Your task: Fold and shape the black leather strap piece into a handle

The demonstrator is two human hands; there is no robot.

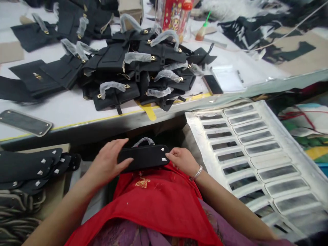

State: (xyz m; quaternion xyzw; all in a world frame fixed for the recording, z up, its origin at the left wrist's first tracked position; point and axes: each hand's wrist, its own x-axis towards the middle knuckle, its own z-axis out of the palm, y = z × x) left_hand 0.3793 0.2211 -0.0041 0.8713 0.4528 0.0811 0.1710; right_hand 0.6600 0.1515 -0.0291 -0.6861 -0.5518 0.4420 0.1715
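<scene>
I hold a black oblong bag-base panel (146, 156) with small metal studs over my lap, above a red apron (159, 198). My left hand (109, 164) lies over its left end, fingers extended and pressing on it. My right hand (181, 160) pinches its right end near the studs; a silver bracelet sits on that wrist. A foam-wrapped handle (144, 140) peeks out just behind the panel.
A pile of black bag parts with wrapped handles (138, 68) covers the white table (66, 109). A grey panel (25, 122) lies at the table's left edge. Stacked studded panels (33, 167) sit left of me. A white tray with several slots (256, 150) stands right. A phone (212, 84) lies on the table.
</scene>
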